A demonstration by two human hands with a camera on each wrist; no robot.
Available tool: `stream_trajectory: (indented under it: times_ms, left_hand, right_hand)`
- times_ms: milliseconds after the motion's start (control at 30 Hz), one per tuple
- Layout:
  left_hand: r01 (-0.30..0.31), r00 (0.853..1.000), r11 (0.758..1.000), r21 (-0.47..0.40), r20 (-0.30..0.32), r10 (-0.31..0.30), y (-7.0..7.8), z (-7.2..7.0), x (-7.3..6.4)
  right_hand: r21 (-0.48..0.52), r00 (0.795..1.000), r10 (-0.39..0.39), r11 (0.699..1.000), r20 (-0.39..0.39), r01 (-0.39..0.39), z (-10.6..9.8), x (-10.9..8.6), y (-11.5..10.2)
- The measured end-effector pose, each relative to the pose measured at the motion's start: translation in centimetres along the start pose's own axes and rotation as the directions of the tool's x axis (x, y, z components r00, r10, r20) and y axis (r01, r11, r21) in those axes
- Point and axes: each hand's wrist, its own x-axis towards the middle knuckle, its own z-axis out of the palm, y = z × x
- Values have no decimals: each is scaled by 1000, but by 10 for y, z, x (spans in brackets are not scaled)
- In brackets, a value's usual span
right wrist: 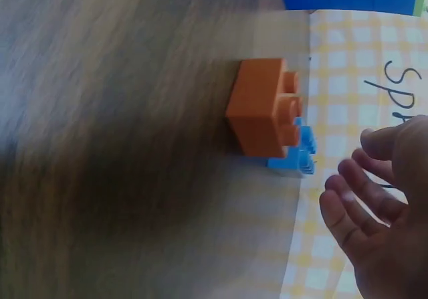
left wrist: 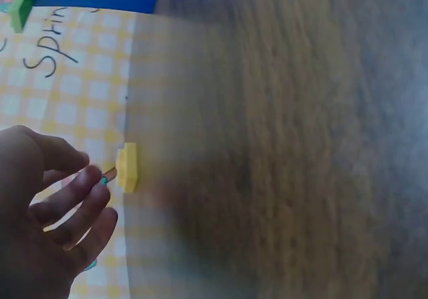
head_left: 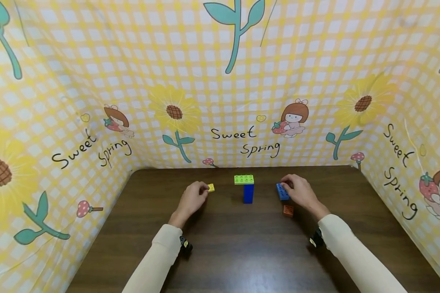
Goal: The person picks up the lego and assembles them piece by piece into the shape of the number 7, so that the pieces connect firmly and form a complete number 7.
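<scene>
My left hand (head_left: 195, 198) is nearest to a flat yellow brick (head_left: 211, 187), its loosely bent fingertips just short of it. In the left wrist view a gap shows between those fingers (left wrist: 100, 193) and the yellow brick (left wrist: 130, 168). On the right, my right hand (head_left: 299, 190) hovers beside a long blue brick (head_left: 282, 192), thumb and fingers parted around nothing. From the right wrist, this blue brick (right wrist: 284, 162) is partly hidden behind an orange brick (right wrist: 257, 108), which sits nearer to me on the table.
Between my hands stands an upright blue column (head_left: 248, 194) topped by a lime-green plate (head_left: 243, 179) that overhangs to the left. The brown wooden table (head_left: 238, 240) ends at a yellow checked cloth (head_left: 205, 61) hung around the back and sides.
</scene>
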Motion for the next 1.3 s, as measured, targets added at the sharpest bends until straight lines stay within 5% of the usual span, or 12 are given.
stream_trajectory:
  times_ms: [233,433,800,1300]
  left_hand:
    - [-29,998,996,86,57,25,-7,9,4]
    - [-68,990,986,155,136,47,-6,11,-2]
    - [-88,989,980,176,129,65,-6,12,-1]
    - [-164,981,979,124,128,148,-4,14,-5]
  right_hand:
    - [-81,991,89,993,100,-81,9,2,4]
    - [-144,981,87,988,174,-62,15,0,6]
    - [-133,985,62,990,159,-41,16,1,1]
    - [-54,979,121,992,163,-114,17,-3,4]
